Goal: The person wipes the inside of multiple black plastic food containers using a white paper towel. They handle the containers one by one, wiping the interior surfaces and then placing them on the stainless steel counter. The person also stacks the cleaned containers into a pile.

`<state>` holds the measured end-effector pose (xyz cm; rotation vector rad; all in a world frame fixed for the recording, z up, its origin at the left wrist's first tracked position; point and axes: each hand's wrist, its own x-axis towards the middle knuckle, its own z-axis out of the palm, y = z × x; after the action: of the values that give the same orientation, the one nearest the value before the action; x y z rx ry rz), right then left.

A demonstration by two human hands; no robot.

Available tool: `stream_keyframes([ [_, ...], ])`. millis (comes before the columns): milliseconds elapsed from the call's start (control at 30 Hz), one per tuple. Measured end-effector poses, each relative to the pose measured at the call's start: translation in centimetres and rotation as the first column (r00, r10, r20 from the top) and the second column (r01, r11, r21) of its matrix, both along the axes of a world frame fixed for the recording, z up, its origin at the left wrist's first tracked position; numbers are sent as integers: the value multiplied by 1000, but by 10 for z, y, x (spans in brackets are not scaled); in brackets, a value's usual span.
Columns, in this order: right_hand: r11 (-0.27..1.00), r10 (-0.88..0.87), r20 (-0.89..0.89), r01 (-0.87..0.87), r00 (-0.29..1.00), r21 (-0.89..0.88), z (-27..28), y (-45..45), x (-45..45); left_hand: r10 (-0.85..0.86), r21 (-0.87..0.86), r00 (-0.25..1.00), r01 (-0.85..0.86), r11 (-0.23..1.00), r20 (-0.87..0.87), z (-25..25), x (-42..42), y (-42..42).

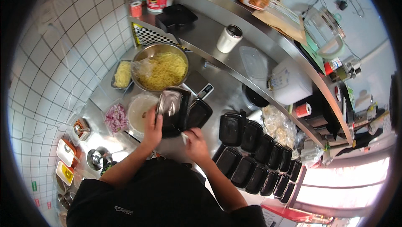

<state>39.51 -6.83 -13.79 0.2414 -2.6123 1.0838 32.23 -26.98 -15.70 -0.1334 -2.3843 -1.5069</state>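
Note:
My left hand [153, 129] grips the left side of a black plastic food container [173, 114], raised over the steel counter. Light glints off its shiny surface. My right hand [196, 145] is at the container's lower right corner, its fingers closed around a small white item [184, 137], too blurred to name. Just right of the held container is another black container [200, 113], partly hidden by it. Beyond my hands, a large steel bowl [138, 84] holds yellow noodles [166, 70]. A whitish round tub [136, 114] stands left of the container, partly behind my left hand.
Rows of black containers [231, 129] cover the counter to the right. A digital scale [201, 85] lies beside the bowl. Chopped purple onion [116, 118] and a noodle-filled tray [122, 74] are at left. A steel shelf [204, 51] overhangs the back, carrying a white cup [228, 40].

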Motion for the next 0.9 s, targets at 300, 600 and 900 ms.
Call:
stream_keyframes([
  [300, 812, -582, 247, 574, 775, 111, -44, 120, 200, -344, 275, 744, 221, 936, 573, -77, 46, 150],
  [600, 714, -687, 266, 696, 676, 75, -39, 133, 258, -24, -92, 862, 82, 992, 506, -173, -7, 227],
  [900, 727, -674, 264, 683, 690, 72, -44, 170, 252, -246, -157, 830, 367, 917, 501, -107, -40, 223],
])
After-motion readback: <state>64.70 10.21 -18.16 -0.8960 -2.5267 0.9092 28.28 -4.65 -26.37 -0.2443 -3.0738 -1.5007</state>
